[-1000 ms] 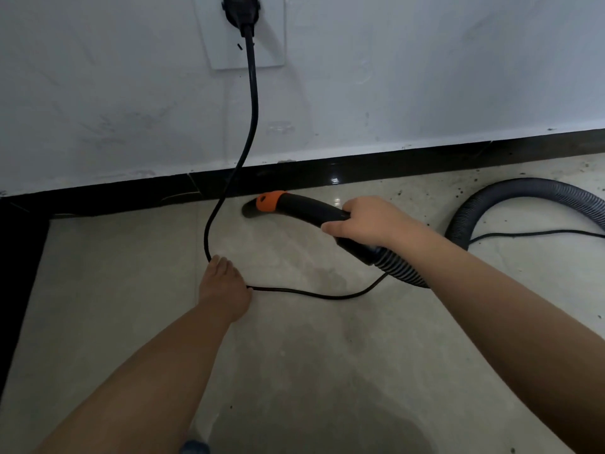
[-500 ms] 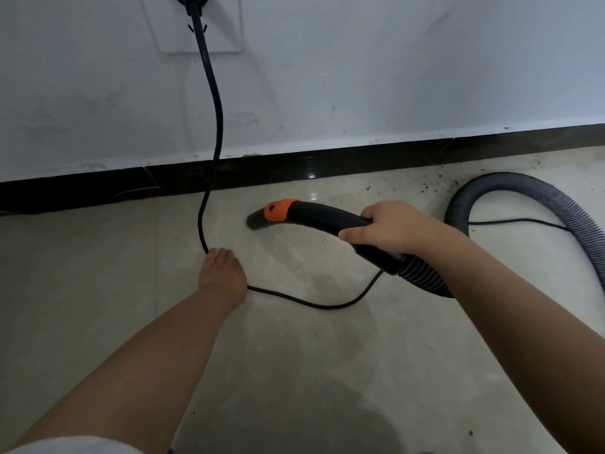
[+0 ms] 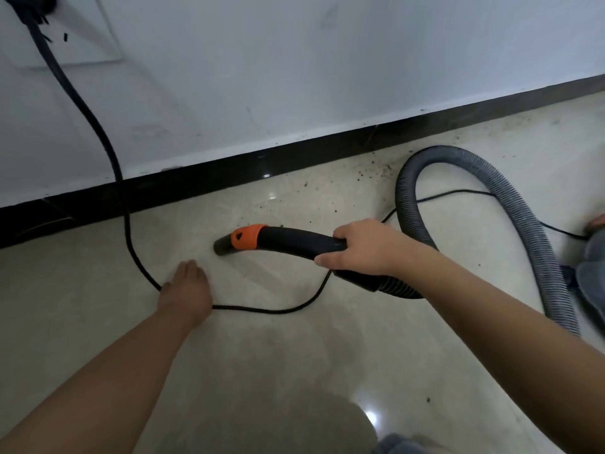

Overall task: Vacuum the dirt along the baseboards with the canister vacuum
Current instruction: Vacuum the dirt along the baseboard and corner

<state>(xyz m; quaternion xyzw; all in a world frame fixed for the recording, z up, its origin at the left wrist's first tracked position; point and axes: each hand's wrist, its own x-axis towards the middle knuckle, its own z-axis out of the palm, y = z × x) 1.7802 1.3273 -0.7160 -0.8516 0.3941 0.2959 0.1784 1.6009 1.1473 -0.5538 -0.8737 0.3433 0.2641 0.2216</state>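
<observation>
The right hand (image 3: 363,249) is the working grip: its fingers are curled right round the black vacuum handle (image 3: 301,240), thumb lying along the near side, so it is closed firmly on that curved tube. Ahead of this grip, to its left, the handle runs to an orange collar (image 3: 247,236) and ends in a dark nozzle mouth (image 3: 222,248) that sits low at the pale tiled floor (image 3: 294,371), some way short of the black baseboard (image 3: 229,173) beyond it. Behind the grip, under the wrist, the handle joins the ribbed grey hose (image 3: 510,204), which loops up and away to the right of the hand, then comes back down along the right side of the view. Scattered dark dirt specks (image 3: 363,173) lie on the floor beyond the grip, between the hose loop and the baseboard, close against the baseboard's foot. The left hand (image 3: 185,291) is the other grip: it lies flat on the floor with fingers straight and together, holding nothing, well to the left of and nearer than the nozzle. A black power cord (image 3: 108,152) drops from a white wall outlet (image 3: 85,34) at the far upper left, curves down past the left hand's fingertips, passes at or under that hand, and sweeps right across the floor beneath the right grip. At the right edge a patch of grey fabric (image 3: 592,276) shows, too blurred to identify.
</observation>
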